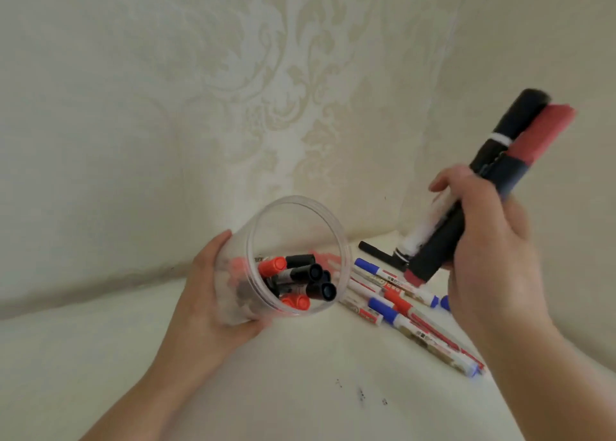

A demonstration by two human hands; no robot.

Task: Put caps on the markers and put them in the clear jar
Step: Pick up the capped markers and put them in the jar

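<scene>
My left hand (213,294) grips the clear jar (293,214), tilted with its mouth toward me. Inside it lie several capped markers (300,280) with red and black caps. My right hand (486,247) holds a bundle of thick markers (520,147), a black-capped one and a red-capped one uppermost, raised to the right of the jar and blurred by motion. On the white surface between the jar and my right hand lies a loose pile of thin markers (393,300) with blue and red caps.
A black marker (380,254) lies at the back of the pile, near the wall. A cream patterned wall (233,90) rises close behind the white surface (300,374). A few small dark specks (361,394) mark the surface in front.
</scene>
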